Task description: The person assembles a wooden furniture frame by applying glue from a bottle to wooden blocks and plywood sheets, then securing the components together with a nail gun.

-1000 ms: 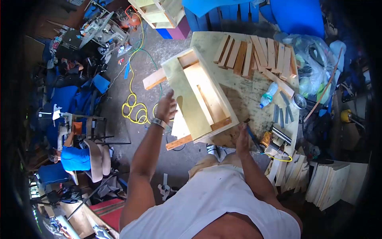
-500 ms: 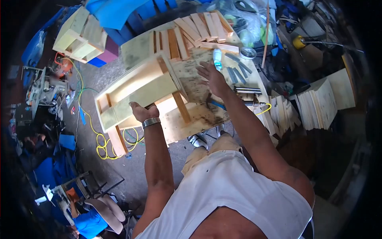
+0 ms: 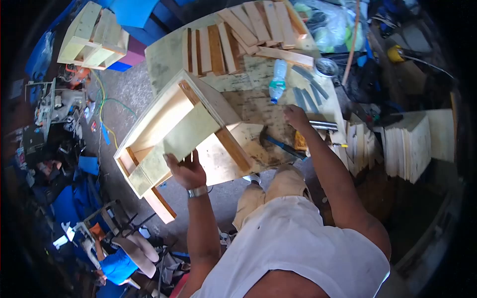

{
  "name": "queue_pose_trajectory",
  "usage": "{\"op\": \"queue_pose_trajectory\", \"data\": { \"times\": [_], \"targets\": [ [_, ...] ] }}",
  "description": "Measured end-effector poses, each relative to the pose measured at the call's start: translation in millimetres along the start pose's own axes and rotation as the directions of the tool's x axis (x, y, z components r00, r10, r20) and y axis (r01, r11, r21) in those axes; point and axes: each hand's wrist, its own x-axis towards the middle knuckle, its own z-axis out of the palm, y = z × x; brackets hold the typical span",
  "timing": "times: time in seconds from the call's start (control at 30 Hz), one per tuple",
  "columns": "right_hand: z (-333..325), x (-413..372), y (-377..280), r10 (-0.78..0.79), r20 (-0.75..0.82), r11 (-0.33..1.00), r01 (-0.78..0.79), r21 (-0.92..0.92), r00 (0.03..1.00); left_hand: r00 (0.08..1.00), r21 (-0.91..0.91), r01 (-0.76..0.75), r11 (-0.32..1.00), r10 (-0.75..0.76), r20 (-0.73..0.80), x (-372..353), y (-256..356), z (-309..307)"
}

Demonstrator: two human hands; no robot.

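My left hand (image 3: 188, 172) grips the near edge of a pale board on an open wooden box frame (image 3: 191, 128), thumb on top. The frame rests tilted on the work table (image 3: 253, 102), its left part jutting past the table edge. My right hand (image 3: 296, 117) is closed above the table; anything inside its fingers is hidden. Just beyond it lies a plastic bottle (image 3: 278, 82). A silver metal tool (image 3: 323, 125) shows behind my right wrist, partly covered by the arm. Below that hand is a hammer (image 3: 284, 146) with a blue handle.
Several wooden strips (image 3: 216, 48) lie at the table's far side. Grey strips (image 3: 310, 94) and a round container (image 3: 326, 67) are at the right. Stacked wood pieces (image 3: 407, 144) stand beyond. Another wooden frame (image 3: 92, 39) is far left. A person in blue (image 3: 118, 266) sits lower left.
My right hand has moved right and toward me, and its spread fingers have closed. The wooden frame has shifted toward me and turned slightly, with my left hand still on it.
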Motion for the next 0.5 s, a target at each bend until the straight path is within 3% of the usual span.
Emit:
{"op": "queue_pose_trajectory", "data": {
  "times": [0.07,0.13,0.2,0.23,0.27,0.3,0.37,0.47,0.5],
  "targets": [
    [25.4,53.0,-39.0,-0.189,-0.026,0.966,0.181,-0.186,0.982,1.0,0.08,-0.009,0.997,0.007,0.02,6.6,-3.8,-11.5],
    [60.1,114.8,-75.9,-0.158,-0.049,0.973,0.147,-0.18,0.986,1.0,0.128,-0.031,0.991,0.031,0.0,7.0,-5.6,-7.5],
    [91.6,164.3,-105.9,-0.262,-0.192,0.925,0.19,-0.328,0.946,0.999,0.12,-0.037,0.992,0.035,0.023,10.1,-6.0,-7.7],
    [106.2,205.6,-105.5,-0.211,-0.126,0.94,0.166,-0.297,0.969,0.998,0.121,-0.058,0.991,0.059,-0.009,12.3,-7.2,-10.0],
    [119.1,219.5,-120.8,-0.154,-0.239,0.974,0.106,-0.202,0.959,0.996,0.121,-0.079,0.989,0.085,-0.04,14.1,-8.9,-12.7],
    [115.9,225.9,-149.1,-0.05,-0.152,0.986,0.024,-0.168,0.987,0.992,0.121,-0.102,0.987,0.11,-0.064,15.4,-10.8,-14.1],
    [128.0,249.5,-156.8,-0.003,-0.124,0.992,-0.012,-0.126,0.992,0.98,0.202,-0.178,0.963,0.191,-0.047,16.5,-12.7,-7.6],
    [123.8,270.4,-148.9,0.01,-0.062,0.948,-0.029,-0.317,0.998,0.974,0.226,-0.208,0.952,0.223,-0.044,18.6,-16.8,-3.6],
    [120.4,265.1,-136.9,0.002,0.045,1.0,-0.001,-0.03,0.999,0.975,0.224,-0.203,0.953,0.218,-0.048,18.8,-17.1,-7.9]
  ]
}}
